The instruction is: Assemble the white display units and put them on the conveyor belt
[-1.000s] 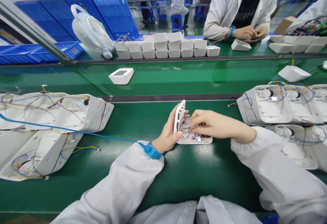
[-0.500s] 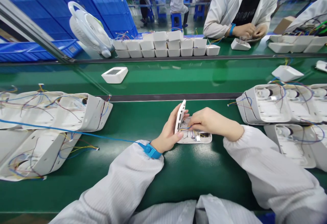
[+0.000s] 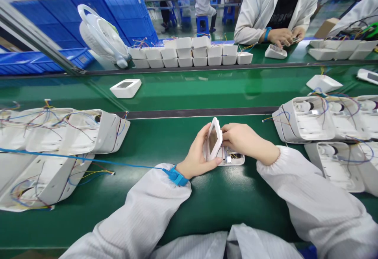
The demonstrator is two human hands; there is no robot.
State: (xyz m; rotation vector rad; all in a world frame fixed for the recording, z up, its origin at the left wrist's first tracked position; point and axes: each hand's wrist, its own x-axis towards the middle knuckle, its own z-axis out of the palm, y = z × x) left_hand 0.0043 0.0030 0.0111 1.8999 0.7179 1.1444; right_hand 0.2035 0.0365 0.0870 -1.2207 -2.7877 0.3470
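My left hand (image 3: 197, 154) grips a white cover (image 3: 217, 142) with a dark window, holding it on edge so that it leans over the housing. Below and to the right of the cover, an open white housing (image 3: 240, 161) lies on the green bench, with thin wires and small parts inside. My right hand (image 3: 240, 138) reaches in from the right behind the cover. Its fingers are bent together, and the cover hides the fingertips, so what they pinch cannot be seen. A blue strap with a cord is round my left wrist.
Large white shells with loose wires stand at left (image 3: 112, 133) and right (image 3: 283, 123). On the conveyor beyond sit a white device (image 3: 126, 89) and another white casing (image 3: 324, 83). Across it are stacked small white cases (image 3: 184, 48), a fan (image 3: 102, 34) and a co-worker's hands (image 3: 282, 37).
The cover has turned and tipped right over the housing, bringing its windowed face into view. My right fingertips are now behind it. The white device on the conveyor has moved left.
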